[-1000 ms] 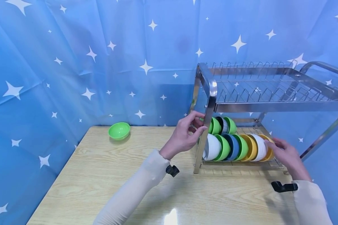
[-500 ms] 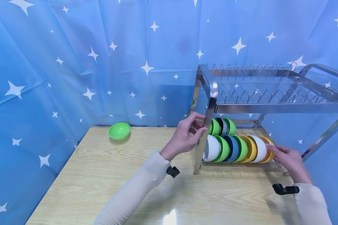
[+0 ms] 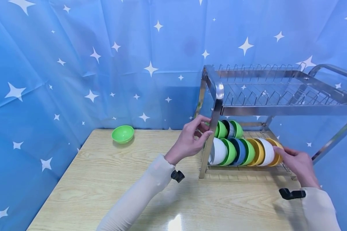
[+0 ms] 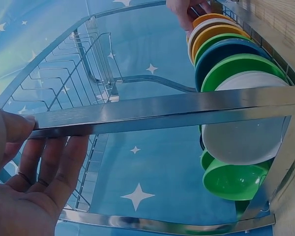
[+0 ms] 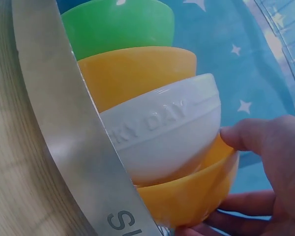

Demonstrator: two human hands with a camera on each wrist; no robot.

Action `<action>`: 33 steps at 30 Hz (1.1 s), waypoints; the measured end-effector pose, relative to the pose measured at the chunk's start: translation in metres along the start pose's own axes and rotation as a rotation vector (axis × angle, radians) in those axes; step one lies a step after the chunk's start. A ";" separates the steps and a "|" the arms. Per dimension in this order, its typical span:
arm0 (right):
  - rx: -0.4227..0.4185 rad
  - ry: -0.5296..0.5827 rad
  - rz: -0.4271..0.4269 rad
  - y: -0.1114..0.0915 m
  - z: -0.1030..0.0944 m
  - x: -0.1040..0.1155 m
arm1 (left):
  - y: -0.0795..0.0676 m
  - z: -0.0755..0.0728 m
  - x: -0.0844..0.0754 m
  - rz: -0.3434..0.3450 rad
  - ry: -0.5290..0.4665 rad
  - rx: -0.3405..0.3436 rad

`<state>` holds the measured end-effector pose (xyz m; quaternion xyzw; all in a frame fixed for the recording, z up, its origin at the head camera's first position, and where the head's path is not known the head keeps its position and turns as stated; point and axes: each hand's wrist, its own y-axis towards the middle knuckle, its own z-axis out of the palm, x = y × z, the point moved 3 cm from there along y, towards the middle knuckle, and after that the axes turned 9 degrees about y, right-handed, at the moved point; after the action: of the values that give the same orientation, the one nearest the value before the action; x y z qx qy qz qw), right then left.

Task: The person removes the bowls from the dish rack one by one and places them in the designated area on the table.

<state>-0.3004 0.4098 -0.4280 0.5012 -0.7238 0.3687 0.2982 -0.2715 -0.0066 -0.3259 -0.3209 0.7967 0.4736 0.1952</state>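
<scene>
My left hand (image 3: 191,138) grips the left front post of a steel two-tier dish rack (image 3: 277,110), thumb on one side and fingers curled round the other. At the right end of the lower tier's front row, my right hand (image 3: 299,165) pinches a yellow bowl (image 5: 191,196). Its thumb lies at the rim and its fingers are underneath. A white bowl with raised lettering (image 5: 162,132) leans into that yellow bowl. Further left in this row stand another yellow bowl (image 3: 257,152), green bowls (image 3: 249,152), a blue bowl (image 3: 239,152) and a white bowl (image 3: 218,152), all on edge.
Behind the front row are green bowls (image 3: 237,130) and a dark patterned bowl (image 3: 230,130). A lone green bowl (image 3: 122,134) sits at the table's back left. The wooden table (image 3: 104,179) meets a blue star-printed curtain (image 3: 118,80).
My right hand has shifted slightly at the end yellow bowl, its thumb now at the rim. The left hand keeps its grip on the rack post.
</scene>
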 end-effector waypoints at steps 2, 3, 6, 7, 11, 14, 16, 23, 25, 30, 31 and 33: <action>-0.031 -0.012 -0.028 -0.001 0.000 0.001 | 0.000 0.000 0.000 -0.004 0.000 0.000; -0.045 -0.019 -0.042 -0.002 0.001 0.001 | 0.000 0.000 -0.001 -0.006 -0.001 0.000; -0.089 -0.041 -0.080 -0.002 0.001 0.003 | -0.001 0.000 -0.001 -0.007 0.004 -0.001; -0.102 -0.046 -0.089 -0.002 0.001 0.002 | 0.000 0.000 -0.001 -0.005 0.004 -0.001; -0.136 -0.068 -0.123 -0.001 0.000 0.003 | 0.000 0.001 -0.001 0.002 0.011 -0.003; -0.173 -0.075 -0.150 -0.001 0.000 0.005 | -0.001 0.001 -0.001 0.000 0.013 -0.002; -0.206 -0.084 -0.179 -0.002 -0.001 0.008 | -0.001 0.000 -0.001 -0.001 0.013 -0.003; -0.325 -0.115 -0.350 -0.009 -0.001 0.019 | -0.002 0.000 0.000 0.000 0.022 -0.006; -0.362 -0.116 -0.393 -0.012 0.000 0.023 | -0.002 0.000 0.000 -0.001 0.021 -0.005; -0.437 -0.073 -0.458 -0.019 0.001 0.035 | -0.002 0.000 0.000 -0.001 0.017 -0.001; -0.450 -0.060 -0.467 -0.020 0.001 0.037 | -0.002 0.000 0.000 -0.001 0.017 -0.002; -0.471 -0.036 -0.476 -0.024 0.001 0.043 | -0.002 0.001 0.000 0.001 0.015 -0.003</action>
<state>-0.2915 0.3817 -0.3891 0.5800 -0.6570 0.1026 0.4706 -0.2699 -0.0071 -0.3279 -0.3244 0.7977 0.4722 0.1883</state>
